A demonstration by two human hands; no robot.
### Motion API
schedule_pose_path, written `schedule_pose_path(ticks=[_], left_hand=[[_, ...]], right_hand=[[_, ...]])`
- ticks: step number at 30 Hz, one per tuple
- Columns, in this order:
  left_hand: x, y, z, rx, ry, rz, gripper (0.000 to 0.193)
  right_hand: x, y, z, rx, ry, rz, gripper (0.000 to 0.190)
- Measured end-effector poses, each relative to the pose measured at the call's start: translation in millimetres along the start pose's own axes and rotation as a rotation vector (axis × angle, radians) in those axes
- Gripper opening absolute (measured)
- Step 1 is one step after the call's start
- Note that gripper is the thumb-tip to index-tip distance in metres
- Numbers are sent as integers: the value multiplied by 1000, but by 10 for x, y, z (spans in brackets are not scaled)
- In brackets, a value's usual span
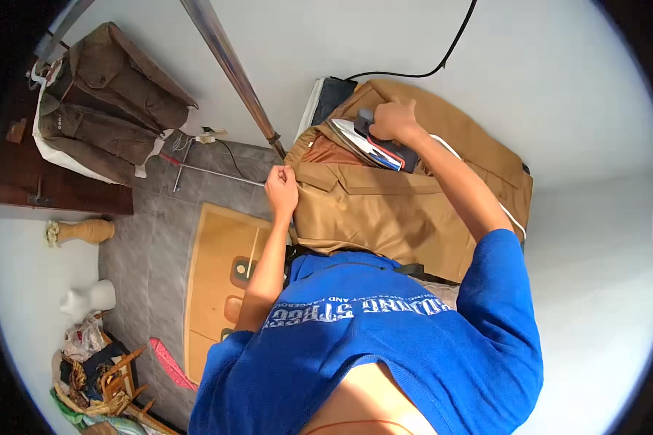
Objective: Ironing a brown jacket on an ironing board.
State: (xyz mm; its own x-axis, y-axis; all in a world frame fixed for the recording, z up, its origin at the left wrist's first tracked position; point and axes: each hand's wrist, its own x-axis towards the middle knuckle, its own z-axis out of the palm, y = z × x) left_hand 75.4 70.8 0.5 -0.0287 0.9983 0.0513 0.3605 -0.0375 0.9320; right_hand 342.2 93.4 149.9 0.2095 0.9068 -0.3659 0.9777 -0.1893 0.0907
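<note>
A tan jacket point(392, 217) lies spread before me, its reddish-brown lining showing at the collar end. My right hand point(394, 119) is closed around the dark handle of an electric iron point(394, 155), which rests tilted among the jacket's folds, its pale side edge facing left. A white cord point(446, 145) runs from behind my right forearm down the jacket's right side. My left hand point(282, 187) pinches the jacket's left edge between thumb and fingers. The iron's underside is partly hidden by cloth.
A metal pole point(239, 70) rises at the jacket's upper left corner. A dark brown jacket point(114, 109) hangs at the upper left. A power strip point(205, 139) is near the wall. A wooden board point(217, 255), a vase point(95, 231) and a cluttered chair point(117, 380) stand left.
</note>
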Motion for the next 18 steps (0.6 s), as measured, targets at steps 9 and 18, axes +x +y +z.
schedule_pose_path(ticks=[9,18], left_hand=[[-65,191,-33,87,59,130,18],[485,709,696,358,-270,709,33]], right_hand=[[-225,212,-407,146,286,5,34],[-682,573,-525,86,551,42,34]])
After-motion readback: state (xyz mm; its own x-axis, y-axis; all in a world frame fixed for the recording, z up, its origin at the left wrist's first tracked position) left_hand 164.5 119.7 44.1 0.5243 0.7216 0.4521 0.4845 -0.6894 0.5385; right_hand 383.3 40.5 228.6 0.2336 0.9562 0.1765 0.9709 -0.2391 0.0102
